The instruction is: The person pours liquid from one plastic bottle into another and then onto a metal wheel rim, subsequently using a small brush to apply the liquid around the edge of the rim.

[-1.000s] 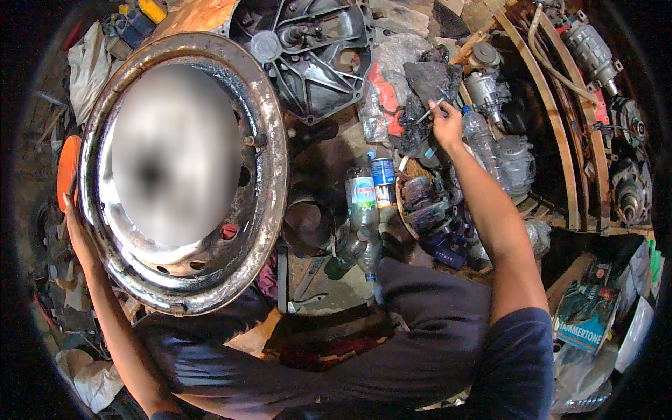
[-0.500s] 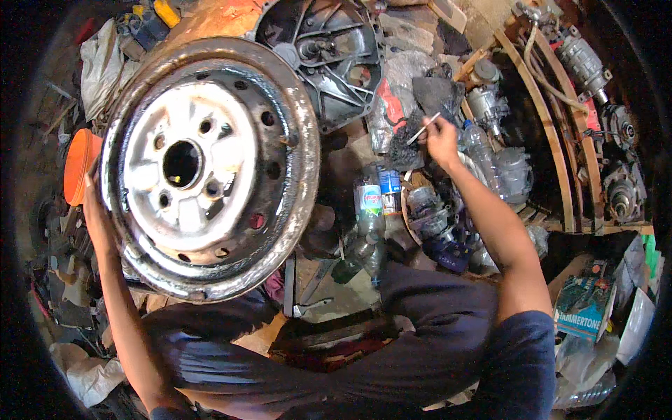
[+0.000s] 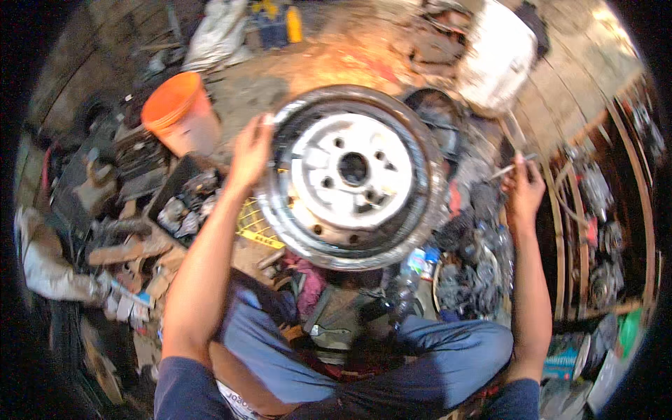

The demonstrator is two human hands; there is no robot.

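Facing the person, a round steel wheel rim (image 3: 350, 206), silver at its centre and dark around its outer ring, stands just beyond the bent legs (image 3: 280, 357); what bears its weight cannot be told. Left hand (image 3: 250, 155): fingertips at the upper left edge of the wheel rim; whether this grip is clamped around the metal or merely laid against it is unclear. Right hand (image 3: 525, 192): raised to the right of the wheel rim and apart from it, its grip closed on a thin pale rod (image 3: 500, 172), one end of which points toward the wheel rim. Left of the wheel rim: an orange bucket (image 3: 183, 115) and, nearer the person, a dark box (image 3: 168, 183) of small mixed items. Just below its lower left edge: a yellow mesh panel (image 3: 260, 239) and a dull red cloth (image 3: 313, 287). Just below its lower right edge: a clear plastic bottle (image 3: 406, 283). Beyond it, to the upper right: a large white container (image 3: 495, 56). Well to its right: long wooden strips (image 3: 635, 182).
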